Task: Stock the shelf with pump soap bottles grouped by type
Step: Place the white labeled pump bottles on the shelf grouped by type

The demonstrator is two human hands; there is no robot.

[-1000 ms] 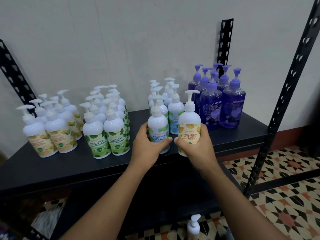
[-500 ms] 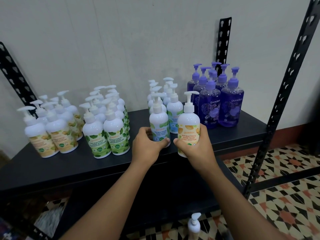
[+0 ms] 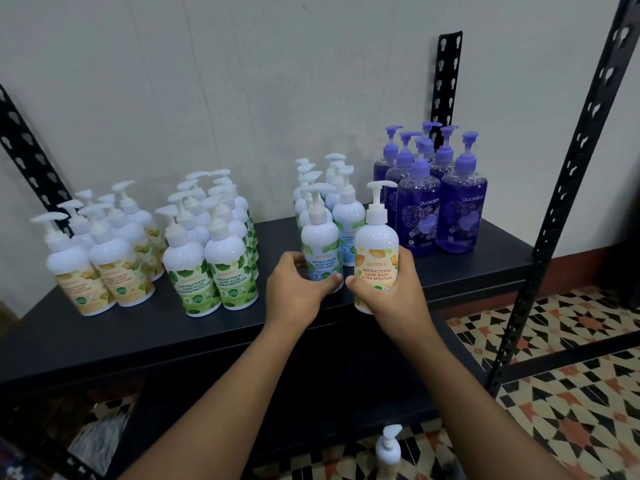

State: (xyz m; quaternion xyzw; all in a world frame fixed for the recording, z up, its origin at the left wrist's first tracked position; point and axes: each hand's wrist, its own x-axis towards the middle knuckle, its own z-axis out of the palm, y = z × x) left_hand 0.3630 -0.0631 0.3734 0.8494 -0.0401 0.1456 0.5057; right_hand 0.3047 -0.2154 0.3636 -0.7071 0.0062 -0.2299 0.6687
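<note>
Now mint bottle (image 3: 320, 247) farther back.

White bottle (image 3: 388, 450) was cut off at bottom edge (label unseen); orange-label group (image 3: 104, 275) had blurred text.

left hand (image 3: 298, 289) gripping mint bottle (image 3: 320, 242), right hand (image 3: 391, 296) gripping orange bottle (image 3: 376, 251)

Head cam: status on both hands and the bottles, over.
Left hand grips Cool Mint bottle at front of its group. Right hand grips Ultra Moisture bottle, matching group far left. Maximum Protection group stands between.
</note>
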